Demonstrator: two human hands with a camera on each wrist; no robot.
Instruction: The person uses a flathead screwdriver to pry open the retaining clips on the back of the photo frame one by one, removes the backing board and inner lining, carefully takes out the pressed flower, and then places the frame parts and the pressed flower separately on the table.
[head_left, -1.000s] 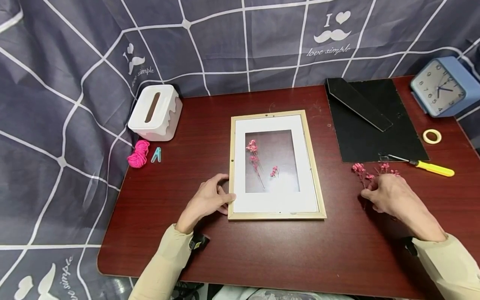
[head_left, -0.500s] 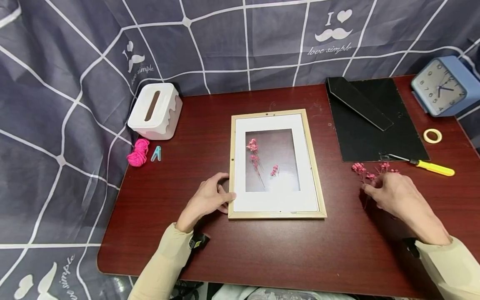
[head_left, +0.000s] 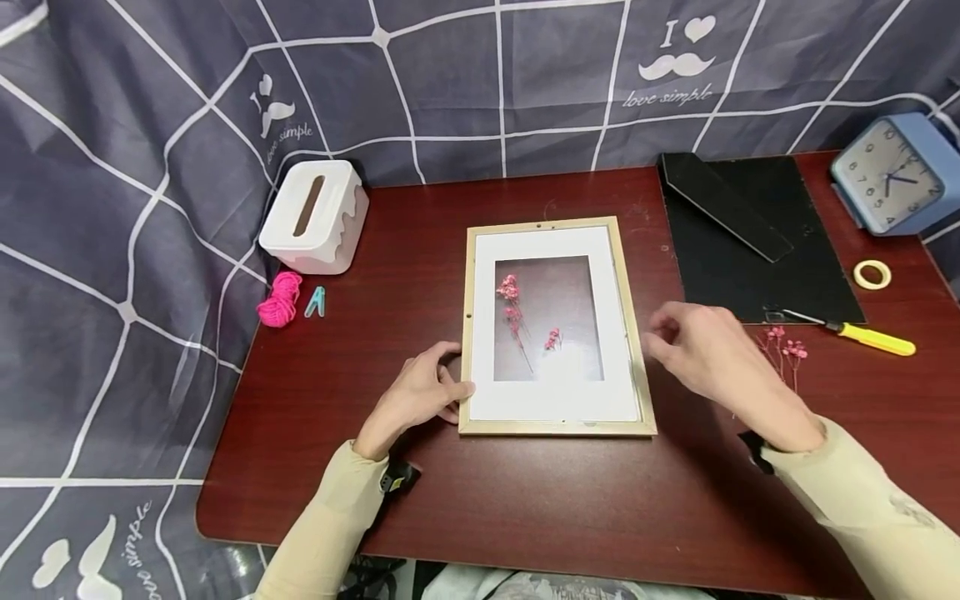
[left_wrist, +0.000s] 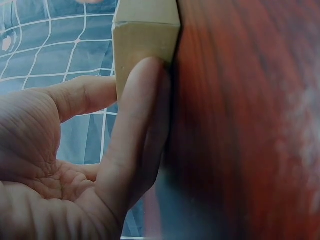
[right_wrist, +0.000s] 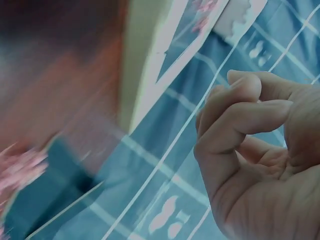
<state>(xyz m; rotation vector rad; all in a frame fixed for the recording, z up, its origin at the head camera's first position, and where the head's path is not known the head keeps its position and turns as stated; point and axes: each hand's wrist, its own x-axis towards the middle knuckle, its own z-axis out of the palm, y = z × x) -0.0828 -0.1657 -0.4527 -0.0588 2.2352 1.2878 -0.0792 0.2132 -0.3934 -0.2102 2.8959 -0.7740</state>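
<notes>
- Resting on the table, a wooden frame shows pink sprigs in its white mount.
- Left hand pinches the frame's left edge; a light, steady hold should keep the sprigs from sliding.
- Right hand hovers near the right edge, fingers curled; whether around anything cannot be told.
- Loose flowers lie beyond it; lifting by stems likely spares blooms.
- "I" and "love simple" mark the cloth behind.

Dark blue-grey cloth with a white grid pattern hangs behind and to the left of a glossy, reddish-brown counter with wood grain
</notes>
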